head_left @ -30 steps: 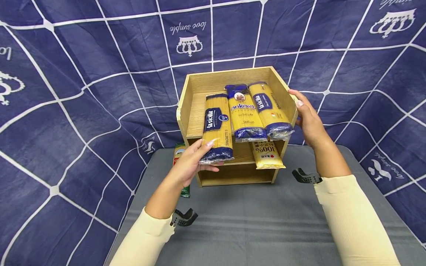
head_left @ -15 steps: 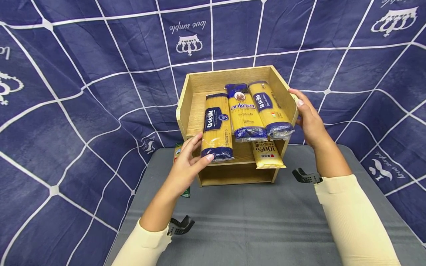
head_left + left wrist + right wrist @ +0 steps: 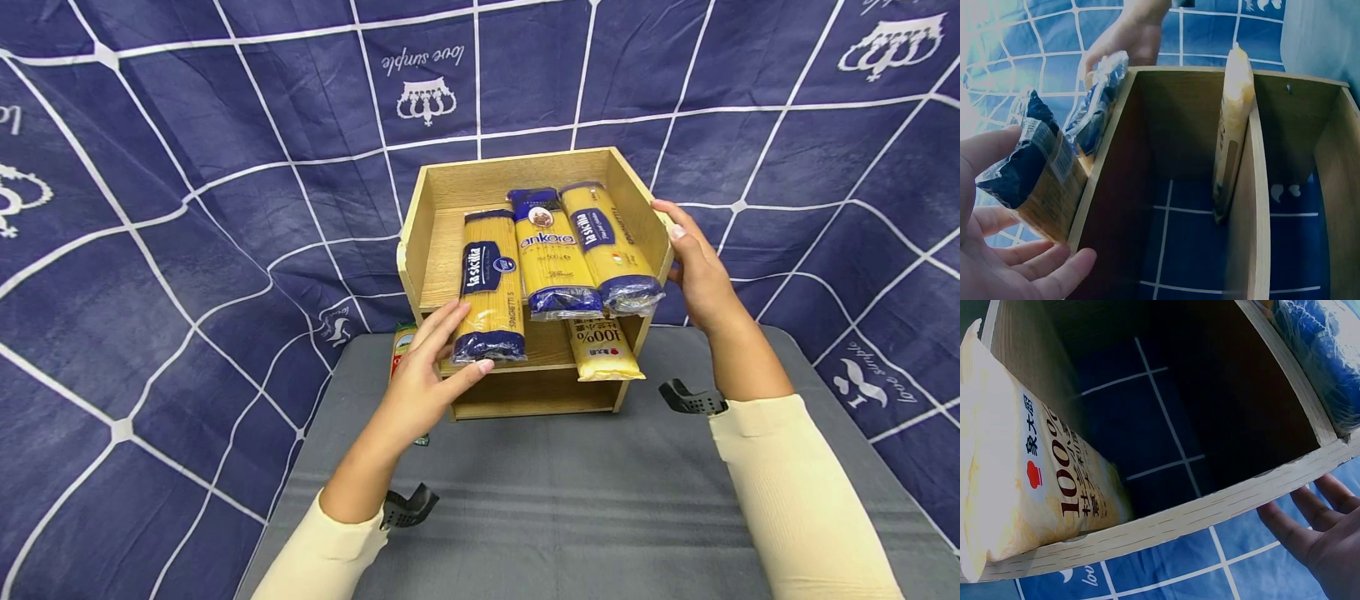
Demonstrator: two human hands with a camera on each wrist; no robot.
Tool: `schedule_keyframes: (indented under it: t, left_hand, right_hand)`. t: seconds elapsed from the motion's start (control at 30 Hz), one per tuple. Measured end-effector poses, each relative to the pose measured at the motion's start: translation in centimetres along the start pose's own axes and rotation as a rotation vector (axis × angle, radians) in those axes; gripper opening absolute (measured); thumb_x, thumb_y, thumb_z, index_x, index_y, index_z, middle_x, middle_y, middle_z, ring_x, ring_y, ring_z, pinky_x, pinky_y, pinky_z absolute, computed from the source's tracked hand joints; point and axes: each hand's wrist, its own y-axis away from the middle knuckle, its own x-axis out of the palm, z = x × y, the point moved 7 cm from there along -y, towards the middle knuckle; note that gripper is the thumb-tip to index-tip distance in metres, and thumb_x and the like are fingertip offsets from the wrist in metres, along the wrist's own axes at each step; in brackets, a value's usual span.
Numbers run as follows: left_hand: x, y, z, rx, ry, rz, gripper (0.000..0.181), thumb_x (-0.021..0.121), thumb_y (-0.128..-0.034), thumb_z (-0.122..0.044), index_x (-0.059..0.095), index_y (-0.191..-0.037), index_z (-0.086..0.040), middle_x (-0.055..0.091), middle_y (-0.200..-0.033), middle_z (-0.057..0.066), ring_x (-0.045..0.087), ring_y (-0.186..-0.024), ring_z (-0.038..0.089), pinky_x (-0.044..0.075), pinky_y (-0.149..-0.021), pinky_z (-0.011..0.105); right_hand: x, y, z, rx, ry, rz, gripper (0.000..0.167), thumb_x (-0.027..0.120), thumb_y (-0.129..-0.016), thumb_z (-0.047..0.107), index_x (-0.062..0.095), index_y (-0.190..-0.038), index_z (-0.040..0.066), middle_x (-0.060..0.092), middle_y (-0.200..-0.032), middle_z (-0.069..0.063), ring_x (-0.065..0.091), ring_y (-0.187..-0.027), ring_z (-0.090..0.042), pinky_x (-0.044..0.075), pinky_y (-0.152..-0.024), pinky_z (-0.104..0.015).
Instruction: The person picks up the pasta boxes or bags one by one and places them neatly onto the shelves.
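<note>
A La Sicilia spaghetti packet (image 3: 491,283) lies on the top tier of a wooden shelf (image 3: 450,179), its near end over the front edge. My left hand (image 3: 423,375) is at that end, fingers along its left side and thumb by the front; in the left wrist view the packet (image 3: 1047,169) stands between spread thumb and fingers. An Ankara spaghetti packet (image 3: 555,254) and another La Sicilia packet (image 3: 607,242) lie to its right. My right hand (image 3: 697,275) rests against the shelf's right side wall, fingers (image 3: 1291,531) touching its outer face.
A yellow pasta packet (image 3: 603,350) sticks out of the middle tier at the right. To the shelf's left, a green and red packet (image 3: 401,342) is partly hidden by my left hand. Grey cloth (image 3: 570,500) covers the table, with blue patterned fabric (image 3: 300,100) behind.
My left hand has slid from under and over the left packet's near end to its left side, and its thumb has come off the top. My right hand stays put.
</note>
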Motion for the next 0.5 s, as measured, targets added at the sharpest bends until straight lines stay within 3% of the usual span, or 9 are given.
schedule_keyframes:
  t: [0.27,0.5]
  left_hand:
    - [-0.1,-1.1,-0.1,0.021,-0.075,-0.031,0.071,0.078,-0.0901,-0.032,0.045,-0.153,-0.025,0.036,-0.161,-0.002,0.058,-0.127,0.024,0.049,-0.105,0.046]
    - [-0.1,-2.2,0.1,-0.015,-0.061,-0.045,0.069,0.078,-0.0899,-0.035,0.047,-0.152,-0.026,0.037,-0.161,-0.004,0.054,-0.131,0.02,0.052,-0.101,0.042]
  right_hand:
    - [-0.1,0.0,0.0,0.0,-0.005,-0.003,0.046,0.035,-0.108,0.033,0.043,-0.152,0.024,0.046,-0.139,-0.003,0.055,-0.112,-0.014,0.053,-0.08,-0.021]
    - [-0.1,0.0,-0.1,0.003,0.001,-0.002,0.046,0.035,-0.108,0.033,0.043,-0.153,0.024,0.045,-0.141,-0.003,0.054,-0.114,-0.015,0.052,-0.082,-0.022]
